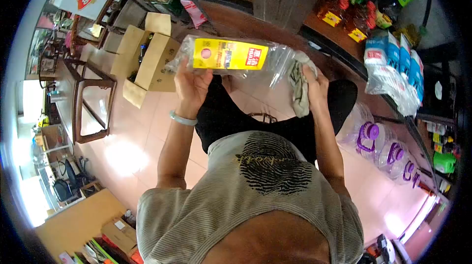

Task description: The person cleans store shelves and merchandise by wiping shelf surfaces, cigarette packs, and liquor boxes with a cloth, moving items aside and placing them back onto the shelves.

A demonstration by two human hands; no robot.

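Note:
A clear plastic bottle or package (182, 50) with a yellow and red label (231, 54) lies sideways in front of me. My left hand (192, 84) grips its left end from below, fingers partly hidden behind the clear plastic. On the right, my right hand (316, 87) is closed on a grey-green cloth (300, 84), which hangs down beside the right end of the plastic. A pale bracelet circles my left wrist.
An open cardboard box (160, 64) stands on the floor at the left, near a wooden stool (78, 101). Shelves at the right hold dark bottles (356, 20) and blue-white packs (393, 62). Large clear jugs (376, 138) with purple handles stand on the floor at right.

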